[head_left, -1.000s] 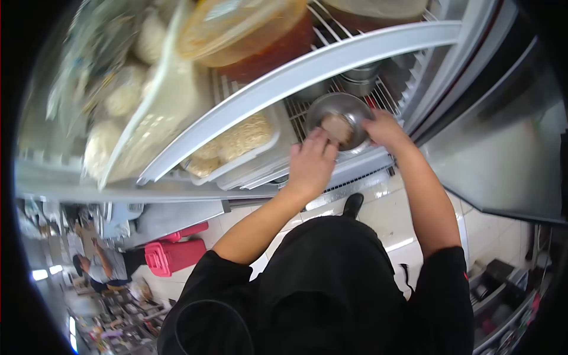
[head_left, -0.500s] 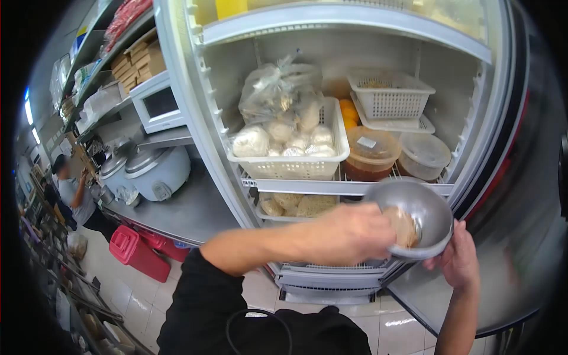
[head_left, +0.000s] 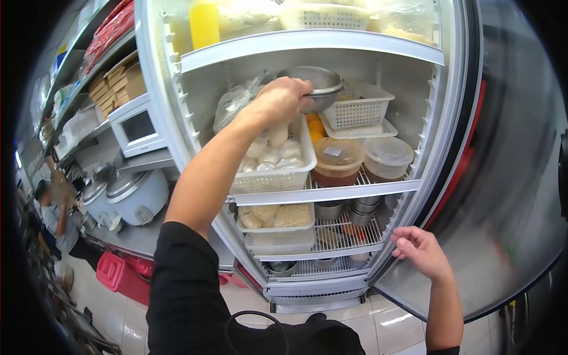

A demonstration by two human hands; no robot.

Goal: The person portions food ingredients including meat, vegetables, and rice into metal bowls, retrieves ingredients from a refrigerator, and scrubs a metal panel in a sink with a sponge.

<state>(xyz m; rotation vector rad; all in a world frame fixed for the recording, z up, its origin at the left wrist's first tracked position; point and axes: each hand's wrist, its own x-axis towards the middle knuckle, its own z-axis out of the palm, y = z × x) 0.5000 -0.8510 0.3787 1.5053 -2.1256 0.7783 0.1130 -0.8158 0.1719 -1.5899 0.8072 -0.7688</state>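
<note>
My left hand [head_left: 283, 99] reaches into the fridge with its fingers closed on the rim of a steel mixing bowl [head_left: 324, 83]. The bowl is up at the back of the middle shelf, between a knotted plastic bag [head_left: 234, 106] and a white perforated basket [head_left: 360, 112]; whether it rests on anything is hidden. Beneath my left forearm, wrapped white rounds [head_left: 289, 151] fill a larger white basket [head_left: 269, 180]. My right hand [head_left: 421, 251] hangs in the air before the fridge's right side, holding nothing, its fingers loosely curled and apart.
Lidded tubs [head_left: 338, 160] stand at the shelf's front, oranges [head_left: 315, 127] behind. The glass door [head_left: 473, 236] is swung open to the right. A rice cooker [head_left: 137, 198] sits on the left counter, above a red bin [head_left: 121, 278]. A person [head_left: 62, 225] stands far left.
My left hand has left the bowl's inside and carried the bowl up into the fridge by its rim. My right hand has let go of the bowl and dropped slightly.
</note>
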